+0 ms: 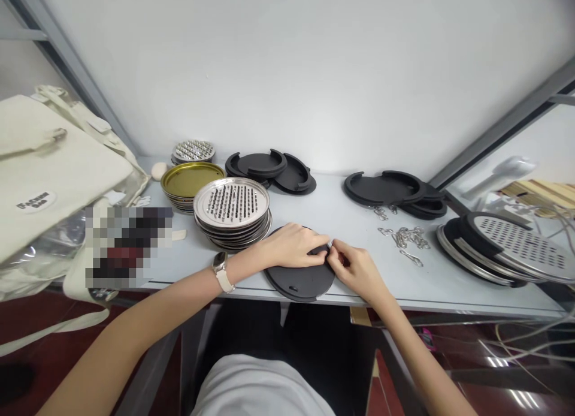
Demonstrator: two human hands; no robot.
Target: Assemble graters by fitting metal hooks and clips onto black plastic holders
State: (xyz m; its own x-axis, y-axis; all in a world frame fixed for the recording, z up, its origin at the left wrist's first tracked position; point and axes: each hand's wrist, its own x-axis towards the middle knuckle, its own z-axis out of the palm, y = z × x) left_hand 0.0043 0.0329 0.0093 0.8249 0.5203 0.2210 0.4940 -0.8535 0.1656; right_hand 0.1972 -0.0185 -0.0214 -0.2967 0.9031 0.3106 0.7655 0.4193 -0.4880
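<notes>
A black round plastic disc (299, 282) lies at the table's front edge, a small dark slot near its lower rim. My left hand (296, 246) grips it from above, fingers curled over its far right part and hiding much of it. At the disc's right edge, my right hand (354, 267) pinches a small shiny metal clip (330, 244) against the rim. Beside my left forearm stands a stack of round metal graters (231, 203). A loose pile of bent wire clips (408, 237) lies to the right of my right hand.
Gold round lids (192, 177) and smaller graters (194, 151) stand at back left. Black round holders (257, 164) lie behind, with more black holders (384, 188) at back right. Assembled graters (521, 243) lean at far right. A cream bag (54, 158) fills the left end.
</notes>
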